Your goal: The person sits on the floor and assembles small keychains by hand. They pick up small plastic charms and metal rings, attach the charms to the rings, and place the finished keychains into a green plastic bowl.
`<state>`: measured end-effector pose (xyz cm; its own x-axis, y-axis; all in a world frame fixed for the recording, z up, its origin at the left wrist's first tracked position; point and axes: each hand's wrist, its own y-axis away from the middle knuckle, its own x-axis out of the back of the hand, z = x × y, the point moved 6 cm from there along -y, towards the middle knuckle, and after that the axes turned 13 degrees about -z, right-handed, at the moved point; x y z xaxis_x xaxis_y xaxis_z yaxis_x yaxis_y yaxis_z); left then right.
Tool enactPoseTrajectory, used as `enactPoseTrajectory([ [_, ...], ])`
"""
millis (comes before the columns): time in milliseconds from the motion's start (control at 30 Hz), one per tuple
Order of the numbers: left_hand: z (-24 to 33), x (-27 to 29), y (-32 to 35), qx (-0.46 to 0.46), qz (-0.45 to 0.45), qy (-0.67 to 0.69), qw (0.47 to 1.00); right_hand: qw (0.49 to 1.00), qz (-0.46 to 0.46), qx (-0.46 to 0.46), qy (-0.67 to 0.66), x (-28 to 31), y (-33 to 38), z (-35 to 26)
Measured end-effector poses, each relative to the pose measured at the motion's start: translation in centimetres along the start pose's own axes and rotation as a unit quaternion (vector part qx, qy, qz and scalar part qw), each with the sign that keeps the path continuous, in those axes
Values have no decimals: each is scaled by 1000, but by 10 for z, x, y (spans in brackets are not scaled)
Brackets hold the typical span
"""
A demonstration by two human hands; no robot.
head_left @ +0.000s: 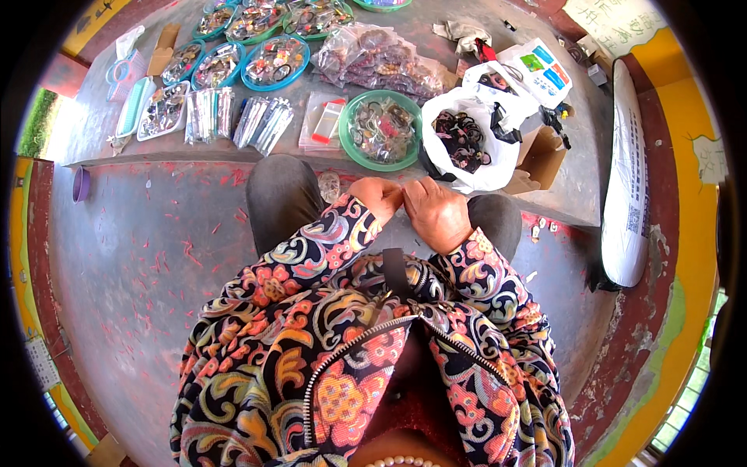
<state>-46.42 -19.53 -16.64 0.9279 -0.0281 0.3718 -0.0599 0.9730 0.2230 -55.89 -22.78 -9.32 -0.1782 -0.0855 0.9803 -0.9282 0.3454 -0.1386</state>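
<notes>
Head view: the left hand (379,198) and right hand (437,215) meet over the lap, fingertips pinched together on something small — perhaps a thin clear sleeve, too small to tell. Each grip is closed on it. Just ahead on the desk (117,117) sit the green bowl (381,128) and white bag (467,140) — a slip could drop the piece between the knees
</notes>
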Motion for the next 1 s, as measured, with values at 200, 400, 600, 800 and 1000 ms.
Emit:
enactPoseTrajectory([
  [200,-1,-4,1,-34,3,-12,999,995,-58,-12,-84,-4,-2,6],
  [400,0,-8,0,-40,-17,-45,998,981,-83,-16,-174,-5,-3,14],
  [600,-11,-14,-1,-21,-50,-78,995,972,-70,-74,-210,0,-5,13],
  [800,-6,-13,0,-44,-27,-80,995,983,-58,3,-172,-5,-4,11],
  [1000,-4,-13,1,-31,-47,-74,996,990,-64,52,-116,-9,-4,5],
])
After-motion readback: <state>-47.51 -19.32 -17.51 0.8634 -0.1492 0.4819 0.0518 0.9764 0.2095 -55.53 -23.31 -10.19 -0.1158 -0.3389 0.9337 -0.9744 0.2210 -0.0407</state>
